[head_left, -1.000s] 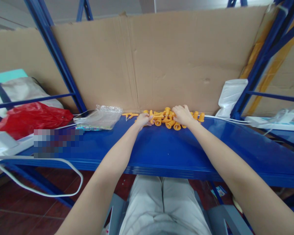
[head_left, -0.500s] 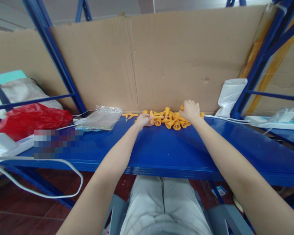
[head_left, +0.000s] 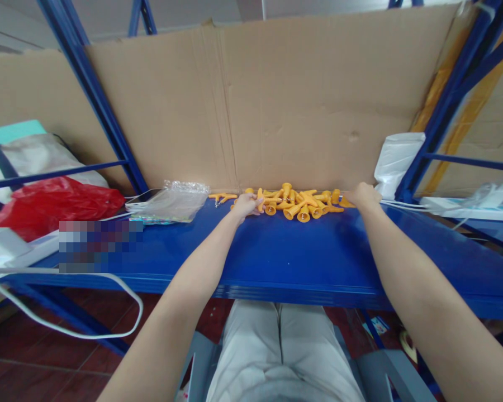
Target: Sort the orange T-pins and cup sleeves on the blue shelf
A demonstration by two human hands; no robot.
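Blue shelf (head_left: pixel 285 262): one orange pile (head_left: pixel 295 202) between left hand (head_left: pixel 246 205), right hand (head_left: pixel 364 195).

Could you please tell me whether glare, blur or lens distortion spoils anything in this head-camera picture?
Head view: soft, even light, a pale sheen on the blue shelf, no hard shadows; the wide lens bows the blue uprights; a pixelated patch hides something at the left; the orange pieces between left hand and right hand look slightly soft.

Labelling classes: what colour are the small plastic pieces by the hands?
The small plastic pieces are orange-yellow; head view.
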